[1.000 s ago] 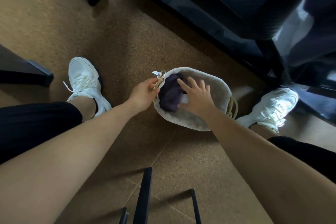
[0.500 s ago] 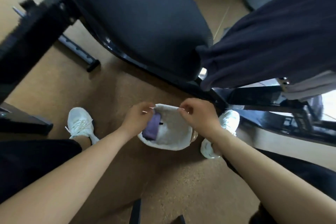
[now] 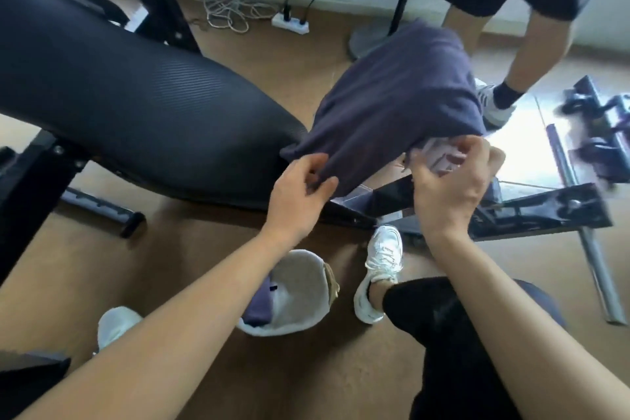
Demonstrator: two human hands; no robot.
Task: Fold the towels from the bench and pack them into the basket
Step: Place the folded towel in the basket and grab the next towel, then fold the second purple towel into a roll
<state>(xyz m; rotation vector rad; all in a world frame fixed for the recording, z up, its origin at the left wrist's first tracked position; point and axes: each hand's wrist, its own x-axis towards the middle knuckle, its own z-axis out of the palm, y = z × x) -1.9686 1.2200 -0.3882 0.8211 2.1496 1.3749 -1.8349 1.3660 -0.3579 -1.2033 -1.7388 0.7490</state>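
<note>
A dark purple towel lies draped over the seat end of the black padded bench. My left hand pinches the towel's lower left edge. My right hand grips its lower right edge, where a paler towel shows under it. On the floor between my feet stands the round white basket, with a folded purple towel inside against its left wall, partly hidden by my left forearm.
Bench frame bars run to the right. Another person's legs stand at the back right beside a fan base. A power strip and coiled cable lie by the wall. My white shoes flank the basket.
Both hands have left the basket and risen to the bench, taking hold of the purple towel's lower edge. The view has tilted up from the floor.
</note>
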